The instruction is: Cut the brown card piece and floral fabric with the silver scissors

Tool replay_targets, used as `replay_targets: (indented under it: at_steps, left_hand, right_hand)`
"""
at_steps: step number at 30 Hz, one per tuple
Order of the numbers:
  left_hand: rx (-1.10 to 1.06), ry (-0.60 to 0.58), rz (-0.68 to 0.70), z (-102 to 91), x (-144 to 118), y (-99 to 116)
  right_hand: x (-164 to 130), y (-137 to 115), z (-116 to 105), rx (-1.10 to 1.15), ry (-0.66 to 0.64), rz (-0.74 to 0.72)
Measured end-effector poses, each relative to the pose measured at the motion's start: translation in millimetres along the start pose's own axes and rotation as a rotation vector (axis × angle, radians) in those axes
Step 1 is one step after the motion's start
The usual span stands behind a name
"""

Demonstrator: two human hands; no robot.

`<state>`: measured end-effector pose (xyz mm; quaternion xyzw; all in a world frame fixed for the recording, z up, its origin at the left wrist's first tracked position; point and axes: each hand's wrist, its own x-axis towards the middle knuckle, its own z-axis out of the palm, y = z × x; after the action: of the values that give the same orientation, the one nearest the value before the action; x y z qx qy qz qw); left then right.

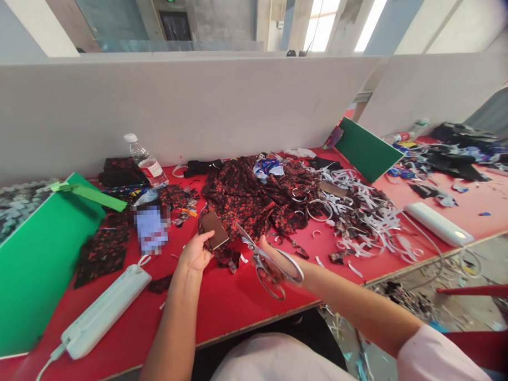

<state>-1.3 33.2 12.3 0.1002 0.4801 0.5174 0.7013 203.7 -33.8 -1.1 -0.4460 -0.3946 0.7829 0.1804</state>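
Head view: you sit at the red worktop [241, 307].
Left hand [194, 252]: your fingers pinch a brown card template [214, 229] against the floral fabric [254, 199], near the worktop's middle.
Right hand [281, 256]: your fingers grip scissors [262, 262], blades barely parted.
Progress: cut floral pieces [101, 251] lie left, white trimmings [363, 220] right; much fabric looks uncut.
Axis: scissors point up-left toward the template.

bare red table [241, 302] near, fabric heap [258, 196] beyond

Head view, looking forward and down

Close over the red table [225, 308], facing the white partition [171, 104] behind it.
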Motion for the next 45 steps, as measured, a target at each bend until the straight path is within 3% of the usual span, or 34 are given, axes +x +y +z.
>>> replay_targets:
  at_steps: [7,15,20,26,34,45]
  left_hand:
    - [0.010,-0.014,0.015,-0.1,-0.6,-0.4]
    - [-0.002,-0.032,0.031,-5.6,5.0,-2.1]
    - [-0.014,-0.032,0.039,-6.0,6.1,-2.6]
    - [-0.018,-0.032,0.041,-6.8,6.8,-2.7]
    - [-0.026,-0.049,0.054,-6.8,6.4,-3.0]
    - [-0.015,-0.061,0.072,-6.2,4.8,-2.9]
  right_hand:
    - [-1.0,0.3,-1.7,-0.060,-0.037,-0.028]
    - [-3.7,3.1,2.9,-0.135,0.099,-0.058]
    - [-2.1,-0.9,0.3,-0.106,-0.015,-0.057]
    - [-7.7,-11.9,2.9,-0.141,-0.035,-0.047]
    - [-5.5,-5.7,3.3,-0.165,0.087,-0.072]
    - [12.0,-1.5,-11.8,-0.080,-0.073,-0.061]
